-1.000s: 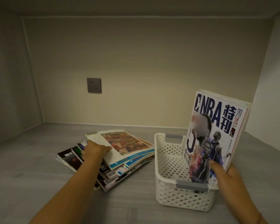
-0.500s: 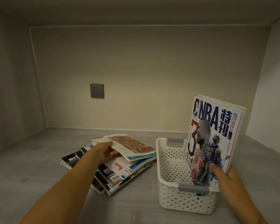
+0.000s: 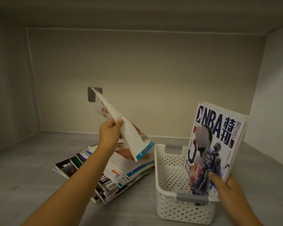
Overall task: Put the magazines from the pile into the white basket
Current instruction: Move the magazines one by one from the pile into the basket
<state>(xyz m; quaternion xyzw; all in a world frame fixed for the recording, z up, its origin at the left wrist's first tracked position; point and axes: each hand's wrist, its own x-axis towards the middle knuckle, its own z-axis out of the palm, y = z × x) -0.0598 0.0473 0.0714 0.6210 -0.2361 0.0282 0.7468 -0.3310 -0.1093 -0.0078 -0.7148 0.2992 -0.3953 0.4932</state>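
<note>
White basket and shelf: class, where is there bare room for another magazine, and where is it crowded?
Free: the white basket floor left of the upright NBA magazine; the shelf left of the pile, and the strip behind it. Crowded: the basket's right side, where the right hand steadies the magazine.

— Pile [image 3: 114, 175]?
— Fanned, messy, lying flat left of white basket [image 3: 163, 181].
— Lifted magazine [image 3: 129, 132]?
— Tilted steeply above pile, spine edge down.
— Basket contents?
— NBA magazines [image 3: 216, 149] standing upright against right wall; perforated, grey handles.
</note>
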